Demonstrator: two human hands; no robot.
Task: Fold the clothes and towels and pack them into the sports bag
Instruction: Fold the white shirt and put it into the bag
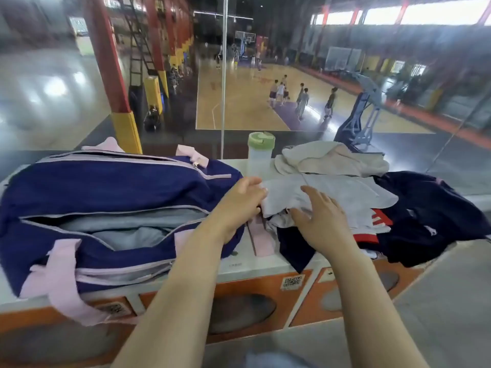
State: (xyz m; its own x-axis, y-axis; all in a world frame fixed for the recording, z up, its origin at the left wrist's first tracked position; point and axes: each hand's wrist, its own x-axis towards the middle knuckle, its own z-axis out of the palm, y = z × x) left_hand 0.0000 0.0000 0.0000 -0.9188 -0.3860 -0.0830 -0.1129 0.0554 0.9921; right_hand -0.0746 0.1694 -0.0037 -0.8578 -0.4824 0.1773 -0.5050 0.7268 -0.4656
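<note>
White ledge top [247, 264] above an orange front: navy sports bag [106, 187] with pink straps lies across its left part, a clear bottle [259, 152] with green lid stands at the far edge, and a heap of clothes and towels [358, 203] covers the right part.

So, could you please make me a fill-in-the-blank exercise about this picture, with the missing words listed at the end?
1. The main zipper of the navy sports bag is ____.
2. The left hand and right hand are both on a light ____ garment.
3. The clear bottle behind the hands has a ____ lid.
4. The straps of the bag are ____.

Missing words: open; grey; green; pink
</note>
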